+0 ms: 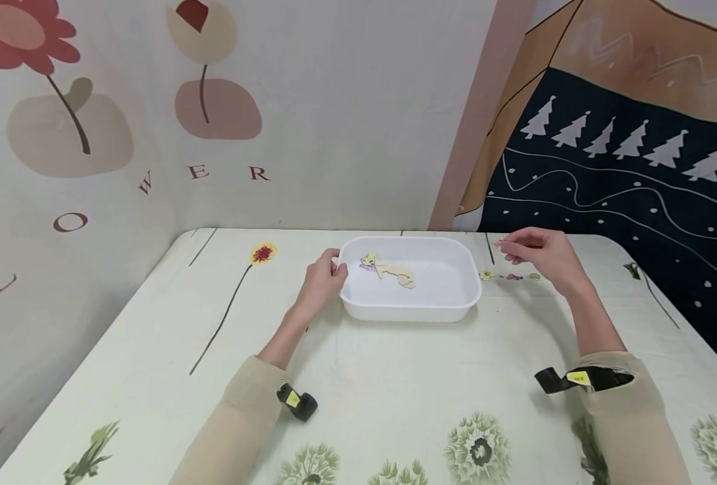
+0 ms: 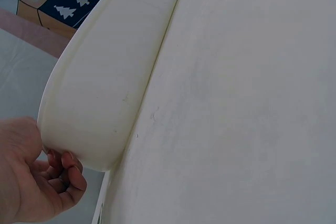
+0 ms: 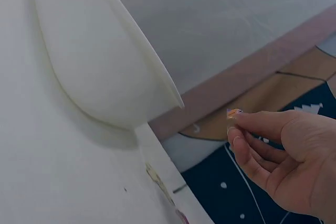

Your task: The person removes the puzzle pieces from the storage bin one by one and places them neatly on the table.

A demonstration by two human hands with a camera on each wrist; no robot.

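Note:
A white plastic tub (image 1: 411, 313) stands on the table. My left hand (image 1: 323, 281) grips its left end, thumb over the rim; in the left wrist view the curled fingers (image 2: 67, 182) lie against the outer wall. Inside the tub lie a few thin, cream-yellow pieces (image 1: 403, 275) with a touch of purple, too small to identify. Right of the tub, my right hand (image 1: 536, 254) is raised above the table and pinches a tiny piece with orange and purple on it (image 3: 234, 113) between thumb and fingertips. Its kind cannot be told.
Beneath my right hand, a short row of small coloured pieces (image 1: 511, 276) lies on the table beside the tub. The tablecloth (image 1: 394, 377) is pale with printed flowers. Printed fabric hangings (image 1: 346, 135) rise behind the table's back edge, and a dark one (image 1: 631, 182) hangs at the right.

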